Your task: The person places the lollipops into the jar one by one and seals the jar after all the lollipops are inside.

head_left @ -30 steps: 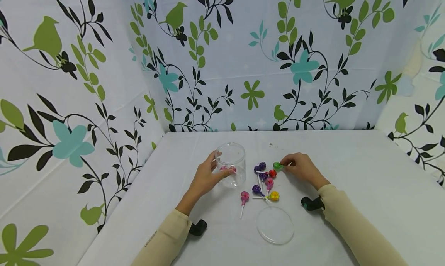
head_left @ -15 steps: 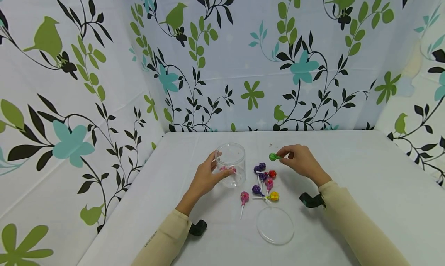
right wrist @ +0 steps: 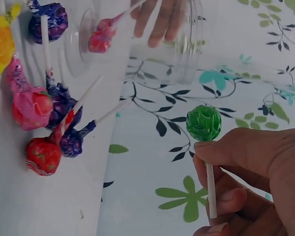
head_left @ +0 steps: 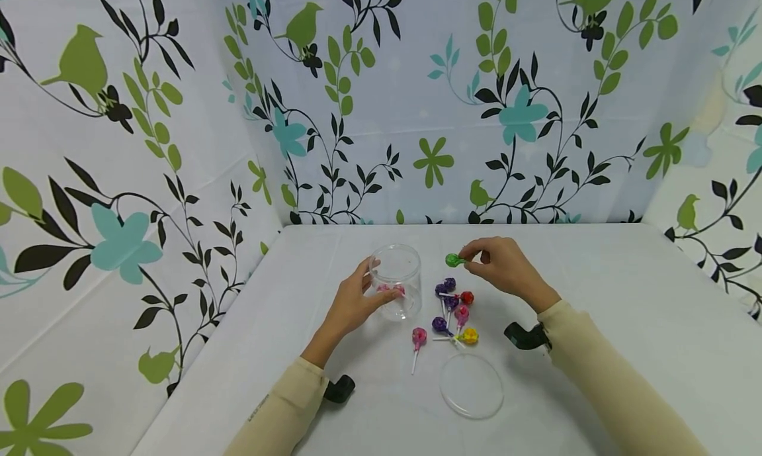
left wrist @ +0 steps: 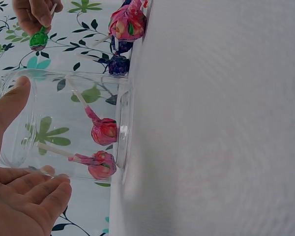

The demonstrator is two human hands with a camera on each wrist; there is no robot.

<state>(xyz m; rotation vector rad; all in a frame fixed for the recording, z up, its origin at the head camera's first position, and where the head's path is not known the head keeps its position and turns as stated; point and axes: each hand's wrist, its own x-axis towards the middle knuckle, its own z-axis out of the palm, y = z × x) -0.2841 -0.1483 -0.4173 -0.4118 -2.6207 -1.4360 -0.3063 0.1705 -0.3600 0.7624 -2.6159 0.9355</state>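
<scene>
Presently, I log from my remote post one clear jar (head_left: pixel 412 277), upright on the white table (head_left: pixel 333 244), the left hand (head_left: pixel 354 304) grasping its side, thumb and fingers around the wall. Contents: two pink lollipops (left wrist: pixel 103 165), wrapped heads low near the base, sticks slanting up. The right hand (head_left: pixel 505 269) pinches a green lollipop (head_left: pixel 454 260) just below its head, above the table and outside the jar. Loose lollipops (head_left: pixel 462 312), purple, red, pink and yellow, lie between both hands; a clear round lid (head_left: pixel 471 386) lies nearer the person than either hand.
</scene>
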